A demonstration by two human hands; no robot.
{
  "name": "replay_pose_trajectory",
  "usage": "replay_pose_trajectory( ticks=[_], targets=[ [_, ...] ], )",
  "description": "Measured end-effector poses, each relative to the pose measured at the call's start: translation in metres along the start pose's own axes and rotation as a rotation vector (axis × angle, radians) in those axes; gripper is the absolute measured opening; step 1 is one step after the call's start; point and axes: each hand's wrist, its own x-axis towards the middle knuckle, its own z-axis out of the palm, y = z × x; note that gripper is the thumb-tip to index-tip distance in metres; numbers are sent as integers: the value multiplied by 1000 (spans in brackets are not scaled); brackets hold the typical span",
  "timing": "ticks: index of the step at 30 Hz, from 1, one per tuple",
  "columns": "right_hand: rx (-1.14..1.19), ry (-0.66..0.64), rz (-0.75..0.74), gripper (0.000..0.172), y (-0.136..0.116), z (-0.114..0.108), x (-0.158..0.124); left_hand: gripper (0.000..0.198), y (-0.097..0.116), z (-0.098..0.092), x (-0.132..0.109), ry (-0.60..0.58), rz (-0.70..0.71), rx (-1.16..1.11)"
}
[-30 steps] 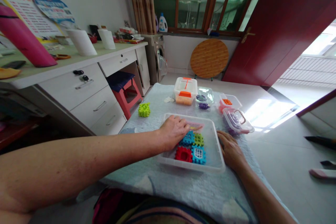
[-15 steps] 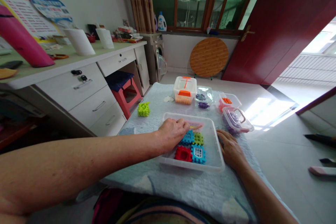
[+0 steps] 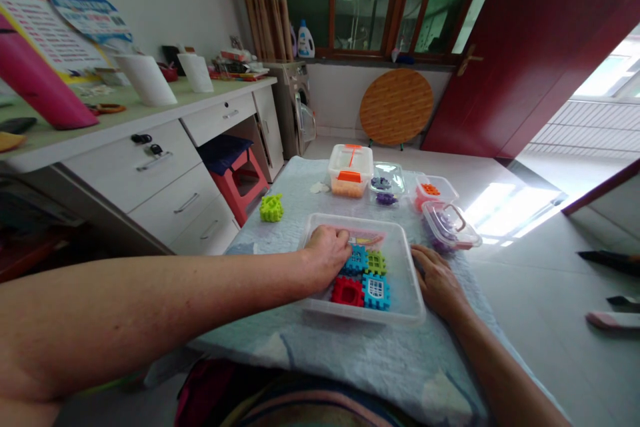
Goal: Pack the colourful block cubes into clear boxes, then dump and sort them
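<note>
A clear plastic tray (image 3: 411, 260) lies on the pale blue cloth in front of me. Inside it sit a blue block (image 3: 356, 259), a green block (image 3: 377, 262), a red block (image 3: 348, 291) and a light-blue block (image 3: 377, 291), packed in a square, with a pink piece (image 3: 369, 238) behind them. My left hand (image 3: 325, 257) is inside the tray's left part, fingers curled down beside the blue block; what they hold is hidden. My right hand (image 3: 437, 280) lies flat on the cloth, open, against the tray's right rim.
A lime-green block (image 3: 271, 207) lies on the cloth to the left. Behind the tray stand an orange-lidded box (image 3: 350, 170), a clear box with purple pieces (image 3: 387, 181), a box with orange pieces (image 3: 433, 190) and a lidded box (image 3: 450, 227). White drawers (image 3: 165, 180) stand left.
My left hand's fingers have curled in and the hand has drawn back a little inside the tray. My right hand has stayed put.
</note>
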Motion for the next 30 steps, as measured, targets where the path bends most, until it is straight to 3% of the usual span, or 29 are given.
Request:
replay_pose_trajectory(
  ticks=[8,17,24,30],
  targets=[
    [-1,11,-7,39,0,0,0,20,-7,9,1,69,-25,-54],
    [5,33,-6,38,0,0,-1,19,-8,-2,-2,17,-18,-69],
    [2,10,-4,39,0,-1,0,23,-16,2,-1,50,66,-47],
    [-6,11,-3,37,1,0,-1,21,-16,4,2,6,53,-38]
  ],
)
